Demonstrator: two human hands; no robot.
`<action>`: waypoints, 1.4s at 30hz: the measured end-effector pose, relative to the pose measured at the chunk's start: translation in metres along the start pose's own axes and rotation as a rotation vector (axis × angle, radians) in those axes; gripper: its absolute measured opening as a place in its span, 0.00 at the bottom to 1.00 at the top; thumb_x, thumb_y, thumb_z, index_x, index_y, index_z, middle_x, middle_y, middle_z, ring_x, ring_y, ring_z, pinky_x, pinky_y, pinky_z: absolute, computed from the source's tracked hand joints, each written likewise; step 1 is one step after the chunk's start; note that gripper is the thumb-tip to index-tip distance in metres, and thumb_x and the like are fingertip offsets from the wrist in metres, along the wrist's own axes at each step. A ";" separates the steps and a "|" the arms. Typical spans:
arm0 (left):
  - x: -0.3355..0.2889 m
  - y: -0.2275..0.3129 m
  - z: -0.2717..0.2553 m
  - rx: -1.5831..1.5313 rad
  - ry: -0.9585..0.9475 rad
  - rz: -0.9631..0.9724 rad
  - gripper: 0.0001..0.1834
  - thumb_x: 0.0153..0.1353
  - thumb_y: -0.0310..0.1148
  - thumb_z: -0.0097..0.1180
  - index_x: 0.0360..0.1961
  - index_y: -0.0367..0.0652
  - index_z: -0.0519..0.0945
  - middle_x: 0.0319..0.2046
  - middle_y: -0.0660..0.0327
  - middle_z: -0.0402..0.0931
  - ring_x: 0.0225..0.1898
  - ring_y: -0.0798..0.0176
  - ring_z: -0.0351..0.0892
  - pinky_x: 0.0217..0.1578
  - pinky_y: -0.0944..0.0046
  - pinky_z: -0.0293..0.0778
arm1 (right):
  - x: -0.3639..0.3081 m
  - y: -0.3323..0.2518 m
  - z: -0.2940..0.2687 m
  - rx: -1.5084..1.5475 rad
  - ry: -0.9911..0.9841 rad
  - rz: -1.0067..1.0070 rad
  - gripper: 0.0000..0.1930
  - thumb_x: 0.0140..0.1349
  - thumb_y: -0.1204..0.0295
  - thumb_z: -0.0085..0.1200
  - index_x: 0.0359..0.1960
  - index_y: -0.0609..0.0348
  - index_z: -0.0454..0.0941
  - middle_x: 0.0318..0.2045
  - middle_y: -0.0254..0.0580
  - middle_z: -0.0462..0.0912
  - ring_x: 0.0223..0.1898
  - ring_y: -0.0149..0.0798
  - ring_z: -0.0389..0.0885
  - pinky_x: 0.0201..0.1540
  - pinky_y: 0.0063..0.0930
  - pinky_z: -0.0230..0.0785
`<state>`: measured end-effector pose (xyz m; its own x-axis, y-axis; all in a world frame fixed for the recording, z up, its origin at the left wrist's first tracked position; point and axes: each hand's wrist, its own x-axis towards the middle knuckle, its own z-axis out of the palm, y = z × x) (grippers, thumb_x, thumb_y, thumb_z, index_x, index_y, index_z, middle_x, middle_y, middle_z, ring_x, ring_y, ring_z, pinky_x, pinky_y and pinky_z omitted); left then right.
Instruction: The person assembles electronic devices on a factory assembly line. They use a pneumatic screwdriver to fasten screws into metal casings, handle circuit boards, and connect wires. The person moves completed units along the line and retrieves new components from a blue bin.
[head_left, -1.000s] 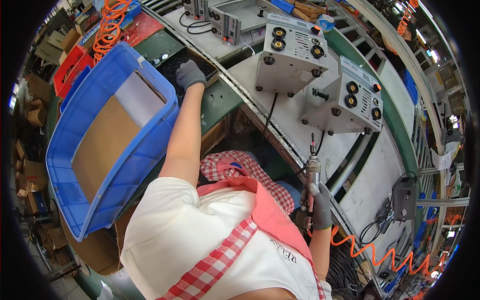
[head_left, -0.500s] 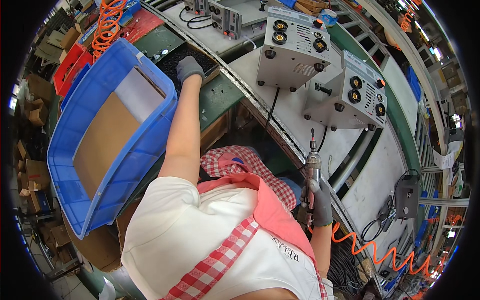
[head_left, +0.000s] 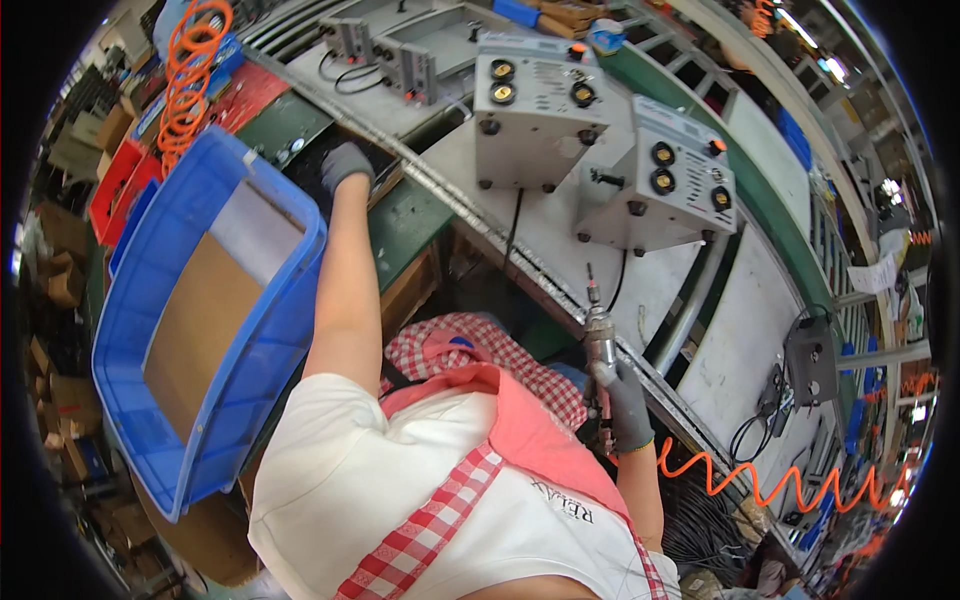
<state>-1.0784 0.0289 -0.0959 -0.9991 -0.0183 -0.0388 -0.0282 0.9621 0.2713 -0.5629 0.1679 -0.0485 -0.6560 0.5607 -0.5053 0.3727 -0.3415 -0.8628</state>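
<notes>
The right forearm [head_left: 641, 490], bare, points forward close beside the torso [head_left: 425, 475]. The right wrist [head_left: 636, 447] is nearly in line with it. The right hand [head_left: 628, 405], gray-gloved, is closed in a grip, its fingers [head_left: 611, 384] wrapped toward the body's midline and its back facing outward. The left arm [head_left: 347, 290] reaches much farther forward, almost straight at the elbow, bare beyond a short white sleeve [head_left: 325, 410]. The left hand [head_left: 347, 163], likewise gray-gloved, turns its back upward and appears curled downward; its fingertips are hidden from view. The two hands are well apart.
</notes>
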 end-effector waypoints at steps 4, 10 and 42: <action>-0.002 0.000 0.001 0.021 0.043 0.081 0.13 0.57 0.28 0.52 0.42 0.41 0.84 0.47 0.45 0.79 0.50 0.45 0.79 0.49 0.52 0.76 | -0.002 0.000 0.002 -0.007 0.029 -0.021 0.20 0.57 0.54 0.60 0.36 0.60 0.75 0.20 0.33 0.75 0.19 0.26 0.72 0.21 0.20 0.64; 0.013 -0.010 0.033 -0.053 0.175 0.016 0.13 0.63 0.28 0.47 0.37 0.39 0.85 0.39 0.43 0.82 0.43 0.45 0.83 0.41 0.53 0.80 | 0.002 0.003 -0.006 0.027 -0.067 -0.020 0.19 0.57 0.53 0.60 0.35 0.57 0.74 0.21 0.32 0.74 0.20 0.25 0.72 0.22 0.20 0.63; 0.022 -0.018 0.046 -0.310 0.429 0.063 0.10 0.65 0.28 0.46 0.41 0.35 0.77 0.36 0.45 0.80 0.38 0.43 0.82 0.39 0.50 0.78 | -0.007 -0.004 0.002 0.054 -0.019 0.037 0.17 0.58 0.56 0.60 0.34 0.56 0.74 0.19 0.31 0.71 0.18 0.25 0.69 0.20 0.21 0.61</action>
<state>-1.0979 0.0241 -0.1455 -0.9209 -0.1349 0.3658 0.0892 0.8405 0.5344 -0.5616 0.1639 -0.0417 -0.6549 0.5331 -0.5357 0.3608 -0.4022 -0.8414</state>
